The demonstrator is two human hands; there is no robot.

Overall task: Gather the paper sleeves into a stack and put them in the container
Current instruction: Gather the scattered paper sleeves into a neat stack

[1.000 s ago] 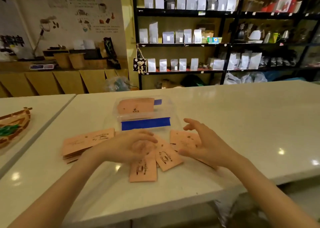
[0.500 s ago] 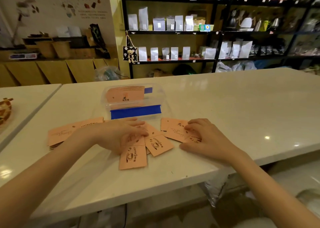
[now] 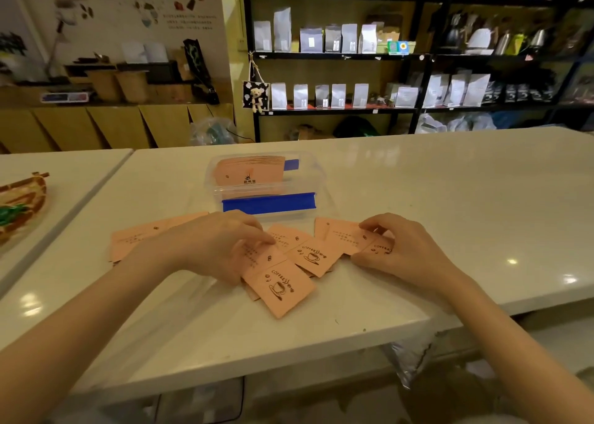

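Observation:
Several salmon-pink paper sleeves printed with a coffee cup lie fanned out on the white counter (image 3: pixel 450 198); the nearest sleeve (image 3: pixel 283 290) points toward me. My left hand (image 3: pixel 209 246) rests palm down on the left part of the spread, fingertips pressing a sleeve. My right hand (image 3: pixel 398 250) presses down on the right sleeves (image 3: pixel 344 235), fingers curled. Another small pile of sleeves (image 3: pixel 135 240) sits left of my left hand. Behind the spread stands a clear plastic container (image 3: pixel 316 179) with a blue clip (image 3: pixel 268 203), holding a stack of sleeves (image 3: pixel 249 174).
A second white counter (image 3: pixel 64 179) adjoins on the left and carries a woven boat-shaped basket (image 3: pixel 22 205). The counter's front edge runs just below the sleeves. Black shelves with white bags (image 3: pixel 321 37) stand beyond the counter.
Both hands came down onto the spread sleeves and my right hand slid the right-hand ones leftward. The head camera moved, so the whole scene shifted in the frame.

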